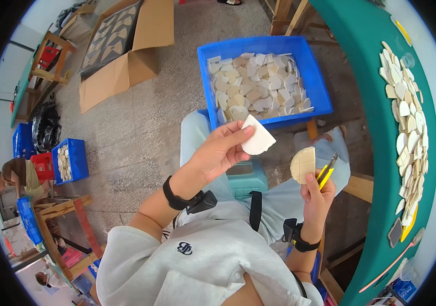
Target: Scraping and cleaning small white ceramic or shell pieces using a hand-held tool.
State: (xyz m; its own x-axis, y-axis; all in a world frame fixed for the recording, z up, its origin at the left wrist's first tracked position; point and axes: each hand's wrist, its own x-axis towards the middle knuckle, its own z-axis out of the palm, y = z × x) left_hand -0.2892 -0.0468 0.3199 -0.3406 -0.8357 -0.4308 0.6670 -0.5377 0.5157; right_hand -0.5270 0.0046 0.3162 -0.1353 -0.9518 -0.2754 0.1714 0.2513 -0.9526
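Observation:
My left hand [226, 148] pinches a white, roughly half-round flat piece [257, 136] between thumb and fingers; one of its edges looks uneven. In my right hand [317, 195] there are two things: a beige half-round piece [303, 166] with crossing lines on its face, and a yellow utility knife [325, 176] whose blade end points up and away. The two pieces are apart, held over my lap. Just beyond them a blue bin [321, 97] holds many similar white and beige pieces [259, 84].
A green-topped table [350, 30] along the right bears a long heap of pieces [407, 122] and a phone [395, 232]. An open cardboard box [151, 23] sits far left. At left are a smaller blue bin [78, 160] and another person [21, 176]. A teal stool [248, 178] is under me.

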